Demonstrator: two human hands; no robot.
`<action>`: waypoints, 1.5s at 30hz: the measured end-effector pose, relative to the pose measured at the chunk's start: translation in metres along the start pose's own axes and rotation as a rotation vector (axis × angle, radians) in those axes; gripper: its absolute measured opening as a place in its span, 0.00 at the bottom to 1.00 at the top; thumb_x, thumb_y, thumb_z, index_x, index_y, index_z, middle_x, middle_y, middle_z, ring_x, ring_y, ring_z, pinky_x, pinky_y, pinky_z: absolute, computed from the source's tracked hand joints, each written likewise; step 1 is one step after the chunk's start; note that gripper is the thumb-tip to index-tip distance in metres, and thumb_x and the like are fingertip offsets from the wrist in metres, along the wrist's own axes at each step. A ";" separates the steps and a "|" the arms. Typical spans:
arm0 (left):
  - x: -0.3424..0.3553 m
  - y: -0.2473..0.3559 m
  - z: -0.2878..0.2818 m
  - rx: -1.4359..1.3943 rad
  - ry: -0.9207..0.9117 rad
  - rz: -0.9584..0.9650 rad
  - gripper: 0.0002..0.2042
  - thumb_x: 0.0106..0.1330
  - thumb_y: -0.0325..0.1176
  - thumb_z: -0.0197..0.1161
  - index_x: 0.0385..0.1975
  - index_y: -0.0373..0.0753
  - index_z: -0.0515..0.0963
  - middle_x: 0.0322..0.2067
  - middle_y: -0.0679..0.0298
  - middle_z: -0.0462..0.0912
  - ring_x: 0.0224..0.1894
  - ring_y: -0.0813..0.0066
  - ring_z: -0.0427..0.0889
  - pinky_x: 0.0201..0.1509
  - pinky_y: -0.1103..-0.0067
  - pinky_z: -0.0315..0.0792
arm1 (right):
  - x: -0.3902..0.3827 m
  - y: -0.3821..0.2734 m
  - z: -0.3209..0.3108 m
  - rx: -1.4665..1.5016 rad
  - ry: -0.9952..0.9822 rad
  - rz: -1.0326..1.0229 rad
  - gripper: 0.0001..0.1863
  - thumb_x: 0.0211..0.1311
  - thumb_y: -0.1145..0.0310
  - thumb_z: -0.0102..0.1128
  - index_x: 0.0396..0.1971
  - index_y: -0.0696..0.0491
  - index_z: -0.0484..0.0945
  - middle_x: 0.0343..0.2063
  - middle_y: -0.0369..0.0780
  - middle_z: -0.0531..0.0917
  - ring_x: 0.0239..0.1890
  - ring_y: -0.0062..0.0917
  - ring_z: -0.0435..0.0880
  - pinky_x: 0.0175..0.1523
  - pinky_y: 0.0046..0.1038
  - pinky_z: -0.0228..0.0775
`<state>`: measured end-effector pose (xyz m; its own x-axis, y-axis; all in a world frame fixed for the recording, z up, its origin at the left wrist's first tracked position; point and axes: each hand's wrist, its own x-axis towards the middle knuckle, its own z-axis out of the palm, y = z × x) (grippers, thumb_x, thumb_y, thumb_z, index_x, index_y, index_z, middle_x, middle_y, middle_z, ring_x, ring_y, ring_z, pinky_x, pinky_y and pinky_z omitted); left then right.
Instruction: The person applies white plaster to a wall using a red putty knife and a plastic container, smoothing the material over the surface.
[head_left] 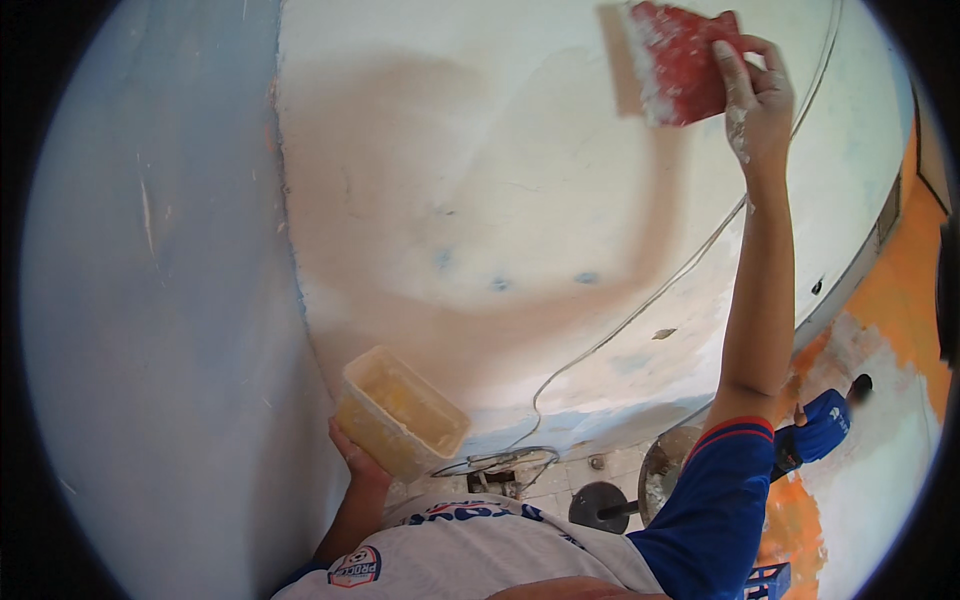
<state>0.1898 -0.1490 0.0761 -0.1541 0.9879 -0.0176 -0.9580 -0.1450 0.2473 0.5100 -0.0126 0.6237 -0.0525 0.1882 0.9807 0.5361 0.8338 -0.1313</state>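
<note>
My right hand (755, 105) is raised at the upper right, closed on a red scraper (680, 65) smeared with white paste, which is against or very near the pale wall (480, 180). White paste also marks my thumb and wrist. Low at the left, my left hand (355, 450) grips a translucent rectangular plastic tub (405, 425) with pale smears inside. Its fingers are partly hidden behind the tub.
A bluish wall (150, 320) meets the pale one at left. A cable (610, 335) crosses the wall, coiling low. A round container (662, 470) and dark disc (597, 507) stand below. A co-worker in blue (815, 425) is near an orange patched wall (910, 290) at right.
</note>
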 end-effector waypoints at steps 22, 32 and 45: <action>-0.004 -0.012 0.000 0.016 0.053 -0.047 0.42 0.71 0.74 0.37 0.72 0.47 0.65 0.68 0.59 0.71 0.68 0.55 0.71 0.71 0.57 0.68 | 0.048 0.060 -0.025 -0.346 0.099 -0.067 0.19 0.77 0.56 0.60 0.51 0.58 0.78 0.34 0.43 0.88 0.33 0.19 0.83 0.41 0.23 0.76; -0.018 -0.014 -0.007 0.023 0.111 -0.020 0.42 0.71 0.74 0.37 0.72 0.47 0.65 0.68 0.59 0.71 0.68 0.54 0.71 0.71 0.57 0.68 | -0.011 0.045 0.008 -0.233 -0.073 -0.185 0.14 0.73 0.59 0.63 0.48 0.53 0.79 0.26 0.43 0.87 0.27 0.25 0.83 0.36 0.31 0.75; -0.054 -0.032 -0.004 0.089 0.014 0.151 0.38 0.73 0.71 0.38 0.71 0.48 0.66 0.66 0.63 0.73 0.66 0.59 0.74 0.69 0.60 0.70 | -0.032 0.024 0.017 -0.365 -0.172 -0.517 0.13 0.72 0.64 0.66 0.48 0.57 0.78 0.32 0.44 0.88 0.32 0.25 0.86 0.41 0.29 0.79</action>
<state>0.2279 -0.1976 0.0655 -0.2981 0.9545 0.0132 -0.8988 -0.2853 0.3327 0.5104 0.0100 0.5868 -0.4980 -0.0840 0.8631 0.6555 0.6152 0.4381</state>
